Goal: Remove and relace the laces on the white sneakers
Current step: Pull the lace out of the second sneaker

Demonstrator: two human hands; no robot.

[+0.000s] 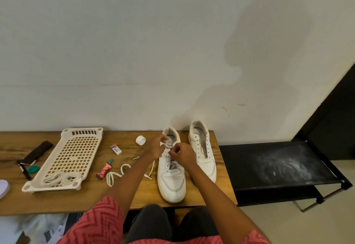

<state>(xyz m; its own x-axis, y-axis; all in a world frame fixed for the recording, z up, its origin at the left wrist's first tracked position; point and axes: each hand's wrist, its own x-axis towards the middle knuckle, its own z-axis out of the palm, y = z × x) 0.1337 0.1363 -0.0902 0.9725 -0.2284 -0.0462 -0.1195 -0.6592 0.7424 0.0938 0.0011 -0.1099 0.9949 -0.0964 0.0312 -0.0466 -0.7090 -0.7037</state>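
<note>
Two white sneakers stand on the wooden table (119,197), toes toward me. The near-left sneaker (172,182) has a white lace (169,148) partly threaded through its upper eyelets. My left hand (156,148) pinches the lace at the top left of the tongue. My right hand (182,153) pinches the lace at the right eyelets. One lace end (150,170) trails down the shoe's left side. The right sneaker (202,151) has bare eyelets and no lace. A loose white lace (117,174) lies coiled on the table left of my left forearm.
A white perforated plastic tray (75,155) holds more coiled laces (61,178) at left. A small tube (105,169), a small box (116,149), a tape roll (140,140), a black pen (24,170) and a dark pouch (37,152) lie around. A black bench (278,167) stands to the right.
</note>
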